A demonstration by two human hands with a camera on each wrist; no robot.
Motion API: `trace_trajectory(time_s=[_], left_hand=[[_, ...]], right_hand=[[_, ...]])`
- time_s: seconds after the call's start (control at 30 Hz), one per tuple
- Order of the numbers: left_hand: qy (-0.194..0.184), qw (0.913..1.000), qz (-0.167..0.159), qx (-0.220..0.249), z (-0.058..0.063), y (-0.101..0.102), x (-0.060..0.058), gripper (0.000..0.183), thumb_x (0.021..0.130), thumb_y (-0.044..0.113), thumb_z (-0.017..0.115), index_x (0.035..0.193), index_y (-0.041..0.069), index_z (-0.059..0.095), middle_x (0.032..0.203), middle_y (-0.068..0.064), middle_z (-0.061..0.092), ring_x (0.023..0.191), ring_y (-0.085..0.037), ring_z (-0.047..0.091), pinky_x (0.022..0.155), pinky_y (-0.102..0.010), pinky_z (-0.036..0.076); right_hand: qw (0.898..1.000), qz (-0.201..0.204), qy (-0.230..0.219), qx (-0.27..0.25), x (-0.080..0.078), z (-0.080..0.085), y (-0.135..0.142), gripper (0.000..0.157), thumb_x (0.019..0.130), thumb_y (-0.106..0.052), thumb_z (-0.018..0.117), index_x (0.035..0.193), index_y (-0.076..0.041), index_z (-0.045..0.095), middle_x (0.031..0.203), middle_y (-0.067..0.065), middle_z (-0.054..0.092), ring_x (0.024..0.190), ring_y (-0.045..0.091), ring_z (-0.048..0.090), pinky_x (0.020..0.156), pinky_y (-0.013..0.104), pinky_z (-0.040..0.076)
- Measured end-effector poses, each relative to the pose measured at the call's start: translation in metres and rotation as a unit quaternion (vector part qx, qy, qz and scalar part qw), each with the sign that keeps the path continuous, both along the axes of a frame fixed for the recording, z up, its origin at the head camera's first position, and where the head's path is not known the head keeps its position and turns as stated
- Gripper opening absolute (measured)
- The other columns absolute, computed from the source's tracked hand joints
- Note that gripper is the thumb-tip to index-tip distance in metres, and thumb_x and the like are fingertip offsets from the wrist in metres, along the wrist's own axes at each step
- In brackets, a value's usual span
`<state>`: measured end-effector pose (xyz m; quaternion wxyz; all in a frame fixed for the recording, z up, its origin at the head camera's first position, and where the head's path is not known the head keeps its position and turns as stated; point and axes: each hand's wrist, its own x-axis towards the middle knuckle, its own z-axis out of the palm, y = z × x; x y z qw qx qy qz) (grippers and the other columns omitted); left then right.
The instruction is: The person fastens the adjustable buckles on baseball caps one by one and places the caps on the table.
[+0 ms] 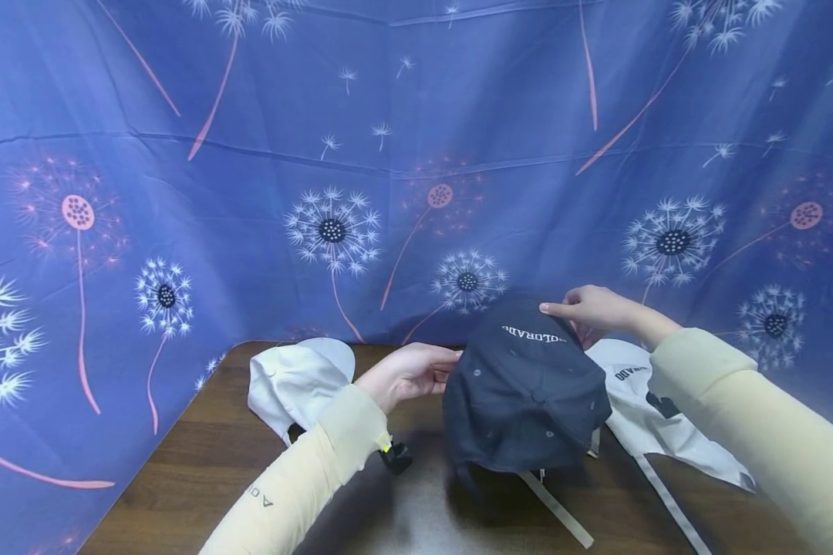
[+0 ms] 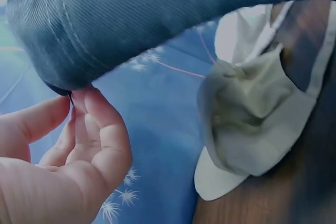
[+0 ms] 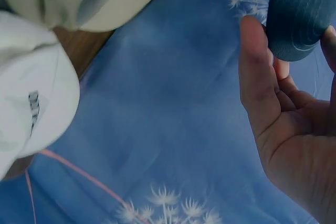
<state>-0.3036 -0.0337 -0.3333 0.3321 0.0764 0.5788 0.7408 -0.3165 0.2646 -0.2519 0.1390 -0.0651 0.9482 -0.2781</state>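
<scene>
Clearly, in the head view, the work in hand is holding up and steadying a dark cap, which sits in front of the person, right of centre, seemingly lifted off the table. The right hand grips its far upper part, thumb lying near the white lettering, while the left hand meets the cap's left side. One white cap lies to the left; another pale cap lies to the right, partly behind the right sleeve.

From the left wrist, the left hand pinches the cap's edge between thumb and fingers, only slightly parted by the thin cloth; whether that edge is brim or crown, I cannot tell. Pale caps lie beyond it.

From the right wrist, the right hand holds the stitched brim between thumb and fingers, spread just enough to take its width. I judge that any move from here calls for a light, even grasp on both sides.
</scene>
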Motion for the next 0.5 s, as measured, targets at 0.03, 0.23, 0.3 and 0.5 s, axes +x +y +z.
trace_trajectory(time_s=[0.03,0.23,0.3,0.5], left_hand=[[-0.003,0.9999,-0.007,0.012,0.001,-0.003,0.000,0.014,0.089,0.010,0.051,0.087,0.008,0.064,0.072,0.000,0.066,0.065,-0.011,0.060,0.066,-0.027,0.049],[-0.018,0.9964,-0.036,0.075,0.004,-0.013,0.005,0.023,0.093,0.009,0.043,0.086,0.009,0.064,0.079,-0.002,0.067,0.073,-0.015,0.063,0.066,-0.028,0.050],[-0.032,0.9945,-0.029,0.096,0.006,-0.014,0.008,0.023,0.093,0.009,0.042,0.085,0.009,0.064,0.079,-0.002,0.067,0.073,-0.014,0.063,0.066,-0.028,0.051],[-0.101,0.9826,0.031,0.153,0.012,-0.017,0.013,0.023,0.089,0.011,0.047,0.076,0.006,0.064,0.071,-0.002,0.065,0.064,-0.009,0.061,0.062,-0.022,0.050]], right_hand=[[1.000,-0.001,0.000,-0.007,-0.001,-0.002,-0.002,0.064,0.082,-0.061,0.045,0.094,0.001,0.051,0.072,0.011,0.055,0.064,0.019,0.061,0.059,0.035,0.053],[0.997,0.001,-0.025,-0.073,-0.008,-0.015,-0.011,0.058,0.081,-0.059,0.047,0.083,-0.001,0.045,0.059,0.003,0.043,0.047,0.013,0.038,0.046,0.030,0.041],[0.995,0.008,-0.031,-0.091,-0.010,-0.019,-0.013,0.057,0.082,-0.058,0.047,0.081,-0.001,0.043,0.057,0.001,0.039,0.044,0.012,0.029,0.042,0.027,0.033],[0.993,0.014,-0.022,-0.116,-0.014,-0.027,-0.021,0.057,0.083,-0.058,0.046,0.079,-0.001,0.044,0.053,-0.002,0.033,0.040,0.010,0.020,0.037,0.024,0.022]])
